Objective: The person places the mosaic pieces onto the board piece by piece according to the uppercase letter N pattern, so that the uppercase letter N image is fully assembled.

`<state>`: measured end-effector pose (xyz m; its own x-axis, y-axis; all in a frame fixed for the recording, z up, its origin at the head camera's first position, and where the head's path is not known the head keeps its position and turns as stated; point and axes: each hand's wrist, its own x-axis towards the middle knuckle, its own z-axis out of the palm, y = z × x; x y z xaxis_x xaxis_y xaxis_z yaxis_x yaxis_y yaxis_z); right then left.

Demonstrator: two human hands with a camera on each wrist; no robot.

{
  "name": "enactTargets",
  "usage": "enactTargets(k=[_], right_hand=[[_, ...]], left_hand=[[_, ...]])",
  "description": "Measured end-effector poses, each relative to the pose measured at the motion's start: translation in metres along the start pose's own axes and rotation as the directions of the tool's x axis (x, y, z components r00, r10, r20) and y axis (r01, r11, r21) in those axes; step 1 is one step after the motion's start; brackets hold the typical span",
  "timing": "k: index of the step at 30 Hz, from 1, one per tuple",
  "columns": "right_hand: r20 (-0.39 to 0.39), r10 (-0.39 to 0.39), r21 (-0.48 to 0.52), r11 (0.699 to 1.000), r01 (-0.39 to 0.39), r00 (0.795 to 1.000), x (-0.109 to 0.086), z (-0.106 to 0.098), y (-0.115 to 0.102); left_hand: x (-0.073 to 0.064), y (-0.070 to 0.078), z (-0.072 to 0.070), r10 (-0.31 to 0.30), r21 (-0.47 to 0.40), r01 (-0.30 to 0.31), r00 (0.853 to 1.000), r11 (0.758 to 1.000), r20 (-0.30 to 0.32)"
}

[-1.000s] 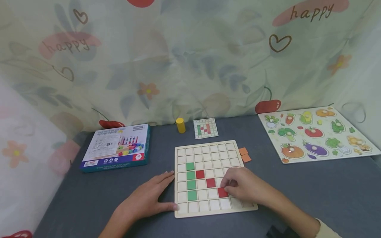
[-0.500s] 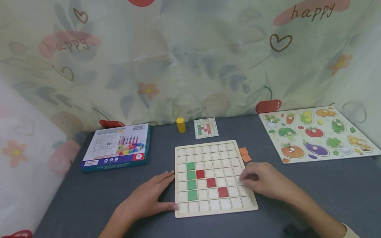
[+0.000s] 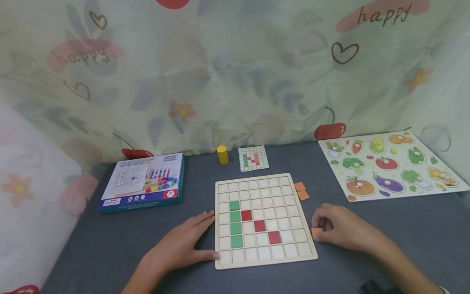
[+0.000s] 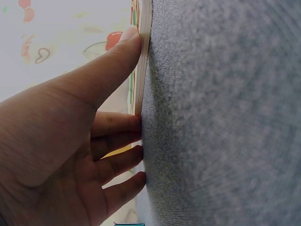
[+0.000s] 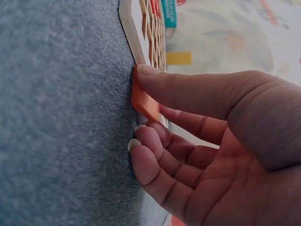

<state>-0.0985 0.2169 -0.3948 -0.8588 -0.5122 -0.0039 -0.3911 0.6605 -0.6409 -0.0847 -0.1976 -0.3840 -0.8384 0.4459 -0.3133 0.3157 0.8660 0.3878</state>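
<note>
My right hand (image 3: 343, 226) pinches an orange square tile (image 5: 144, 99) between thumb and fingers, just off the right edge of the wooden grid board (image 3: 253, 263). In the right wrist view, the thumb lies on the tile, low over the cloth. My left hand (image 3: 180, 245) rests at the board's left edge, its thumb and fingertips touching the side, fingers fairly straight. On the board stand a column of several green tiles (image 3: 236, 228) and a diagonal of three red tiles (image 3: 259, 226). Two more orange tiles (image 3: 302, 191) lie beside its upper right edge.
Behind the board lie a small pattern card (image 3: 262, 164) and a yellow cylinder (image 3: 222, 155). A boxed set (image 3: 143, 181) sits at the left, a vegetable puzzle board (image 3: 371, 163) at the right. A printed curtain (image 3: 235, 81) hangs along the back of the grey tabletop (image 3: 176, 269).
My right hand has moved right, from the lowest red tile across the board and off its edge, and now holds an orange tile. My left hand has stayed at the board's edge.
</note>
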Motion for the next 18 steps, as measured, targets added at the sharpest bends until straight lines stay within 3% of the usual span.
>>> enactTargets(k=[5, 18], right_hand=[[0.013, 0.053, 0.054, 0.997, -0.053, 0.999, -0.0001, -0.0024, 0.001], [0.036, 0.071, 0.118, 0.99, -0.074, 0.997, -0.0001, -0.0076, 0.0004]], left_hand=[[0.0002, -0.0003, 0.0002, 0.003, -0.003, -0.003, 1.0, 1.0, 0.001], [-0.0004, 0.0013, -0.0011, -0.004, -0.005, 0.004, 1.0, 1.0, 0.0]])
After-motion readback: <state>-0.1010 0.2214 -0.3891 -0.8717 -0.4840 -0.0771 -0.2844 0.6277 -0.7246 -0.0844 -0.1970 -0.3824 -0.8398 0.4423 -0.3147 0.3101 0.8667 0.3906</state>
